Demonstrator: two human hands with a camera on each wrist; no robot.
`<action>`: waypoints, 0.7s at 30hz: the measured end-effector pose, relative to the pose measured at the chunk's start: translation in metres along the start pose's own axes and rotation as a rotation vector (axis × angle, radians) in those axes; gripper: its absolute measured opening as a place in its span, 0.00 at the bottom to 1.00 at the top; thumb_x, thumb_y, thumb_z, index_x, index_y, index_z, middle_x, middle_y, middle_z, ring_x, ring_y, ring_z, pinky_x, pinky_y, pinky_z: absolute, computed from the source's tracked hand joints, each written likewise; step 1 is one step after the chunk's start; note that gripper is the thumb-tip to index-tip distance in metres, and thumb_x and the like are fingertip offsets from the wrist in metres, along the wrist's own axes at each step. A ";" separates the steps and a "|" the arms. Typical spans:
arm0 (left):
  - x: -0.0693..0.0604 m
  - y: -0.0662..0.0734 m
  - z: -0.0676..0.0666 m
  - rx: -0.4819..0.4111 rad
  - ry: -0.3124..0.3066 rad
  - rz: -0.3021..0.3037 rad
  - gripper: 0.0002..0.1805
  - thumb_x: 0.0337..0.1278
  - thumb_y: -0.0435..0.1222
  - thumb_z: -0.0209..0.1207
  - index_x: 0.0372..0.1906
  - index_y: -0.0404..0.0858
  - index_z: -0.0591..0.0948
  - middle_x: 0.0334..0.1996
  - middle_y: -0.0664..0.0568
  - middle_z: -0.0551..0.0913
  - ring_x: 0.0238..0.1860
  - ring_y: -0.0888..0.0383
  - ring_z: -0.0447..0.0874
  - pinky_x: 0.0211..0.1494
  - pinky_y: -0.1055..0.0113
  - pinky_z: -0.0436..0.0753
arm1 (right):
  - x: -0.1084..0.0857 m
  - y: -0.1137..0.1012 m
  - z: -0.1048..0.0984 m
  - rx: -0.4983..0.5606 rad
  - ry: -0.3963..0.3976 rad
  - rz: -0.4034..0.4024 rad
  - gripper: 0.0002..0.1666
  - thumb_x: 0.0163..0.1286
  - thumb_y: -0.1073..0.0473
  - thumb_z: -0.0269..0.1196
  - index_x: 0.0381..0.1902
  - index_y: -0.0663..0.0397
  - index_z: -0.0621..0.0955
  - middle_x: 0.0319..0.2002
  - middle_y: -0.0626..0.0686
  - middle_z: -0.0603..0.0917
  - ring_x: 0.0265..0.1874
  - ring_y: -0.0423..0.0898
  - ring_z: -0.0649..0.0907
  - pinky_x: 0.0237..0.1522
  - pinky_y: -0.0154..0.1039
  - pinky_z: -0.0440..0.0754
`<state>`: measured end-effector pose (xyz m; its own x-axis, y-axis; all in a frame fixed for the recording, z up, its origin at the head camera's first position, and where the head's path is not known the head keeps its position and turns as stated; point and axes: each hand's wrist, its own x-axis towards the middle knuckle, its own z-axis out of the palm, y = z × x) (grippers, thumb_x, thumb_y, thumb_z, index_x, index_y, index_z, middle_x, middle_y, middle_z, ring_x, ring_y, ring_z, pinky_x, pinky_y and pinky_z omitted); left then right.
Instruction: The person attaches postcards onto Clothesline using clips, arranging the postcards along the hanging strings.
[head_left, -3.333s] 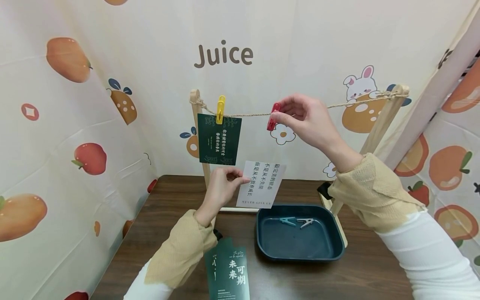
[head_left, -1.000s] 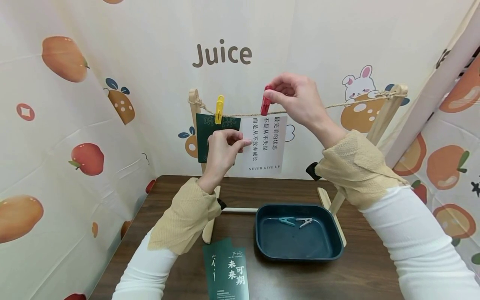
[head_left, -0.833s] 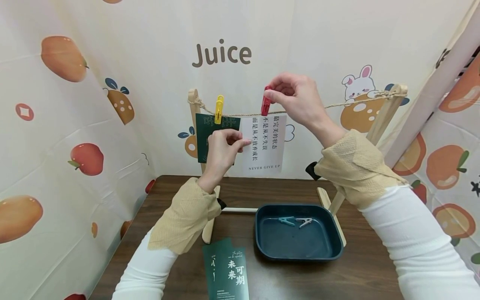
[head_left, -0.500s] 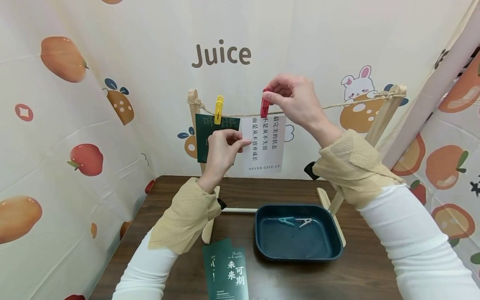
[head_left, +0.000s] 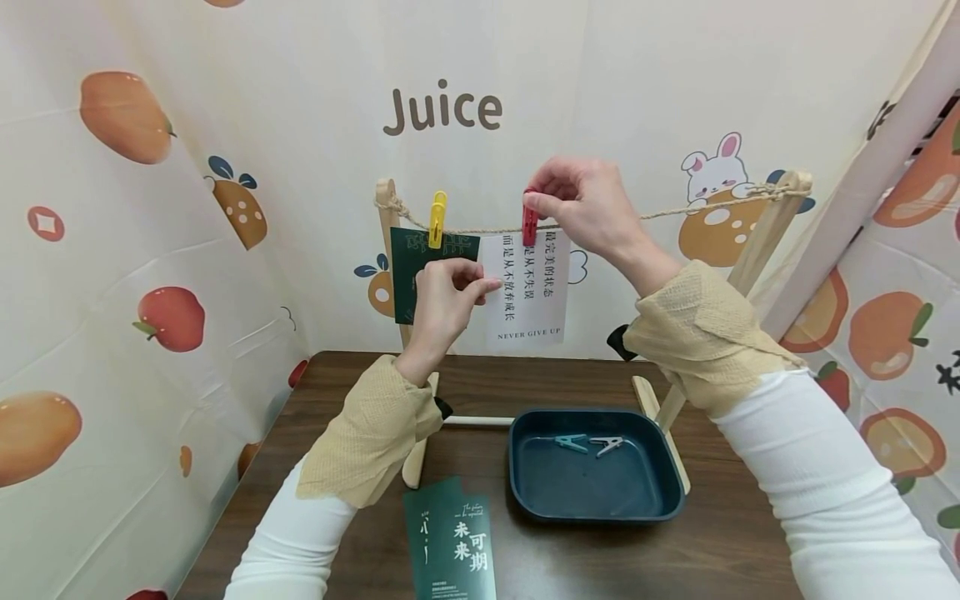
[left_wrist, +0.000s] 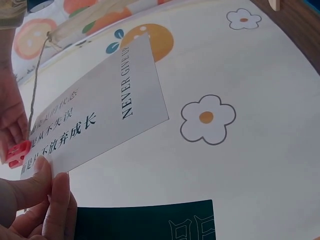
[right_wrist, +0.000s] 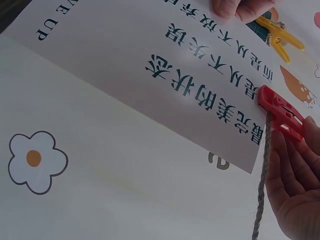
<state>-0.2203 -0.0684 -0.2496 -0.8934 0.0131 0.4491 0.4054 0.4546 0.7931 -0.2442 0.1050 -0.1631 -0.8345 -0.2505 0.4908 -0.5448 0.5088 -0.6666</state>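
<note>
The left hand (head_left: 444,300) pinched the white card (head_left: 536,312) by one edge while, above that hold, the right hand (head_left: 588,204) gripped the red clothespin (head_left: 529,227) astride string (head_left: 487,231) and card, and holding it level till release seemed wise.

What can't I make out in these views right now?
Head: hung green card, its print partly behind the left hand.
Head: red clip, its top partly behind the right hand.
Head: table cards, lower ends cut off by the bottom edge.
Right wrist: white card, English line cut off by the top edge.
</note>
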 end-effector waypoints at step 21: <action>0.002 -0.003 0.002 0.005 0.016 -0.034 0.08 0.43 0.35 0.65 0.25 0.34 0.80 0.21 0.49 0.79 0.21 0.59 0.78 0.25 0.70 0.75 | 0.000 0.001 0.001 -0.059 -0.068 0.019 0.07 0.60 0.61 0.60 0.33 0.59 0.79 0.28 0.54 0.79 0.25 0.46 0.76 0.31 0.34 0.70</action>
<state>-0.2237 -0.0678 -0.2521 -0.9032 -0.0169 0.4290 0.3742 0.4586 0.8060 -0.2448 0.1051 -0.1646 -0.8496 -0.2942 0.4378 -0.5243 0.5613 -0.6403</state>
